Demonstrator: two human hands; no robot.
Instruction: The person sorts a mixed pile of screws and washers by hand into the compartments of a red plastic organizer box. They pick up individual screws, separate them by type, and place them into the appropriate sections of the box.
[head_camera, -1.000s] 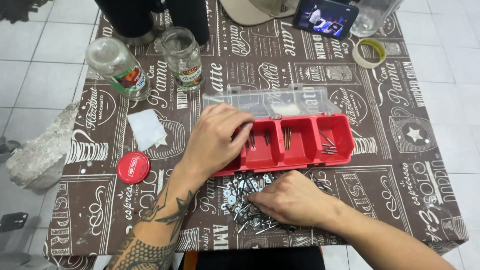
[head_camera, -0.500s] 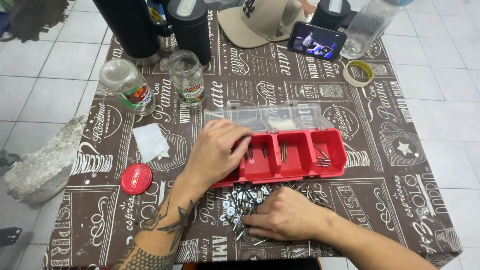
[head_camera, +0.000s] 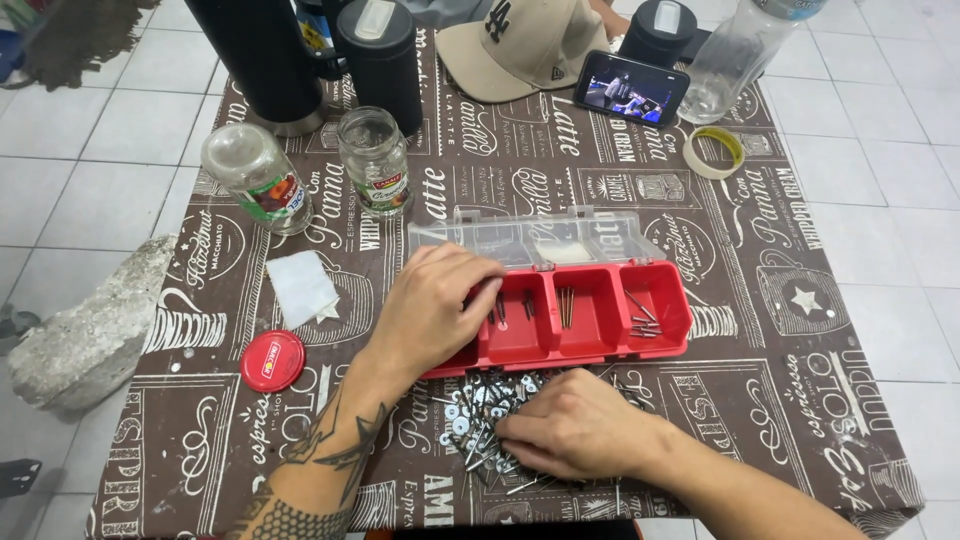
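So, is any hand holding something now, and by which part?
Cannot be told: left hand covers the red tray's left end, right hand rests on the screw pile.

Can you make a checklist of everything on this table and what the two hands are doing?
Surface: table under a brown printed cloth.
Job's things: red tray with open clear lid, nails in its compartments; pile of screws and washers in front of it.
Clutter: two glass jars, red lid, tape roll, cap, phone, white packet.
Hands: left hand over the tray's left end; right hand on the pile.
Cables: nothing seen.
Surroundings: tiled floor, grey stone.
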